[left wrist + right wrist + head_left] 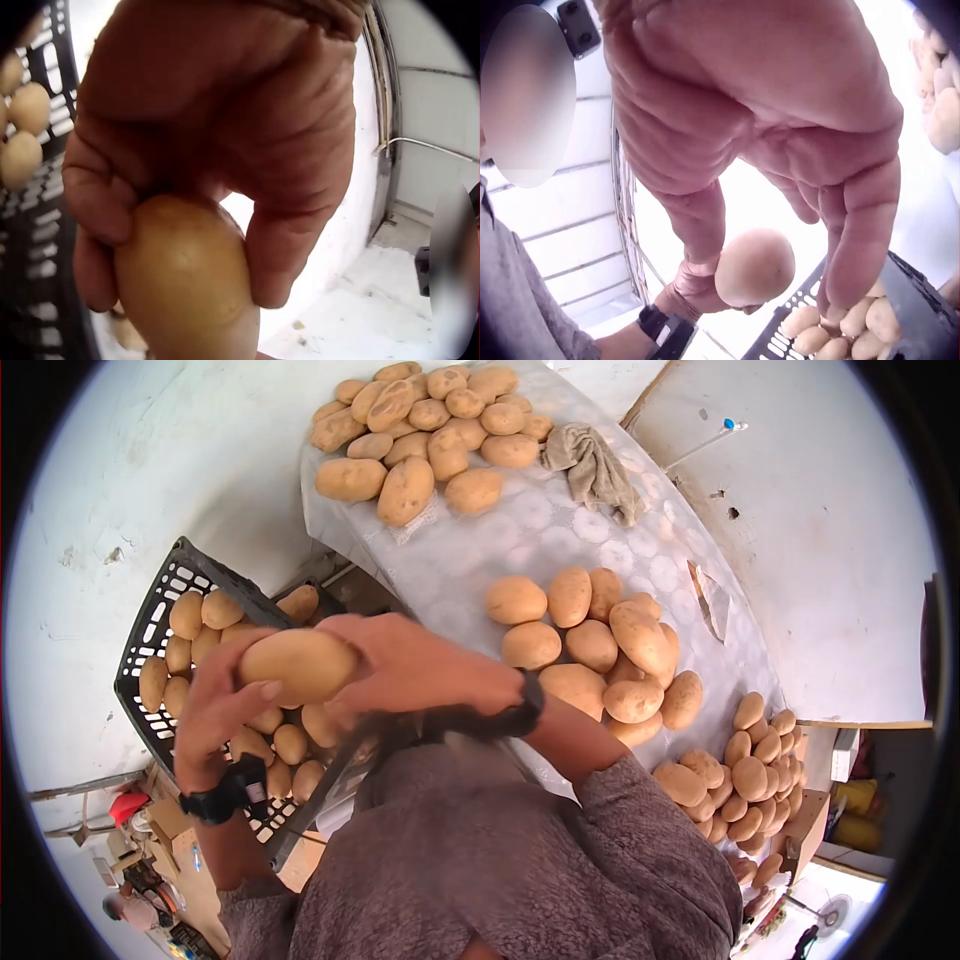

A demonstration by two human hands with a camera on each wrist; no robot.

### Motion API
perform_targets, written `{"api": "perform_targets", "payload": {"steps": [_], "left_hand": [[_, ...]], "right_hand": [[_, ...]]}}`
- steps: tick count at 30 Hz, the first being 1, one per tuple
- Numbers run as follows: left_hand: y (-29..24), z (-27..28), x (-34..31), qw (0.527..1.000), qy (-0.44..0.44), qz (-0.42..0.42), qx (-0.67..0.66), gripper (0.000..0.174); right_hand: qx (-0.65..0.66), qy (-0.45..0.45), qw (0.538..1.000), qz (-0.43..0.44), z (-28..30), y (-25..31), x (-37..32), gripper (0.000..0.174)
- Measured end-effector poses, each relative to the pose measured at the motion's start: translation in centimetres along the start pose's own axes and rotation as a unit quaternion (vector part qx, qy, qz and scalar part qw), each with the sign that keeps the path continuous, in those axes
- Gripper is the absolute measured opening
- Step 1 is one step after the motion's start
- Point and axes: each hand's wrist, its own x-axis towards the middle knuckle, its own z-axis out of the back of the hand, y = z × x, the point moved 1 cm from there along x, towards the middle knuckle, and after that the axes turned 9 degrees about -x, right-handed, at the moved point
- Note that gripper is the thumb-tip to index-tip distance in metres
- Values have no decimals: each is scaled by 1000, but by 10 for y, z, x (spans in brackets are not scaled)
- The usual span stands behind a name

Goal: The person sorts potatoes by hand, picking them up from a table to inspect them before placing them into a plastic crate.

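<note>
A large potato [300, 665] is gripped by my left hand [215, 705] above the black crate [150, 735]. In the left wrist view, the thumb and fingers of my left hand [217, 120] curl round the upper part of the potato [187, 277]. My right hand [420, 665] is at the other side of that potato. The right wrist view has my right hand [765, 112] with its fingers spread apart and the potato [755, 270] by its thumb; whether they touch I cannot tell. More potatoes [290, 743] lie in the crate, partly hidden by my hands.
On the table [450, 555], which has a patterned cover, are a potato pile [405, 490] at the far end and another pile [590, 645] to the right of my hands. A crumpled cloth [595, 470] lies near the far pile. Many potatoes [750, 778] fill the lower right.
</note>
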Motion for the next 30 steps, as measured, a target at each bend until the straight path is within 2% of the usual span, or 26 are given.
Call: {"api": "perform_targets", "payload": {"steps": [1, 3, 5, 7, 9, 10, 12, 16, 17, 18, 19, 21, 23, 25, 26, 28, 29, 30], "left_hand": [[-14, -19, 11, 999, 21, -5, -25, 52], [-6, -42, 43, 994, 106, -31, 18, 49], [-12, -83, 63, 992, 121, -20, -21, 43], [-7, -111, 85, 985, 173, 11, 11, 41], [4, -145, 104, 974, 203, -97, -2, 42], [14, -162, 114, 971, 206, -123, 4, 43], [34, -194, 132, 964, 204, -172, 4, 45], [74, -243, 150, 959, 203, -196, -19, 50], [86, -254, 154, 960, 201, -195, -20, 50], [100, -264, 158, 955, 198, -216, 33, 52], [102, -269, 158, 948, 193, -236, 87, 54], [106, -276, 156, 953, 187, -224, 79, 55], [108, -279, 154, 960, 171, -208, 77, 56], [110, -278, 153, 948, 140, -260, 121, 57], [107, -275, 151, 951, 131, -249, 128, 58], [110, -276, 151, 959, 121, -222, 131, 57], [115, -277, 154, 962, 123, -210, 125, 56], [116, -276, 154, 965, 140, -190, 114, 54]], "right_hand": [[-2, -4, 1000, 1, 12, -3, -10, 59], [-83, -46, 995, -12, 33, -13, -30, 59], [-80, -119, 989, -40, 53, -23, -58, 56], [-68, -179, 978, -80, 68, -50, -87, 59], [-134, -226, 952, -155, 81, -51, -114, 61], [-134, -226, 952, -156, 85, -52, -124, 61], [-198, -255, 908, -267, 92, -56, -143, 60], [-235, -275, 885, -292, 90, -82, -168, 56], [-286, -266, 863, -321, 89, -91, -172, 55], [-335, -254, 838, -347, 88, -96, -175, 54], [-335, -251, 841, -344, 87, -97, -177, 54], [-296, -276, 834, -375, 83, -97, -180, 52], [-323, -265, 835, -359, 82, -96, -183, 53], [-365, -258, 834, -323, 82, -98, -184, 52], [-377, -255, 839, -298, 82, -101, -185, 50], [-367, -261, 835, -316, 83, -101, -181, 47], [-347, -243, 827, -370, 83, -80, -168, 46], [-351, -227, 823, -386, 83, -78, -161, 46]]}}
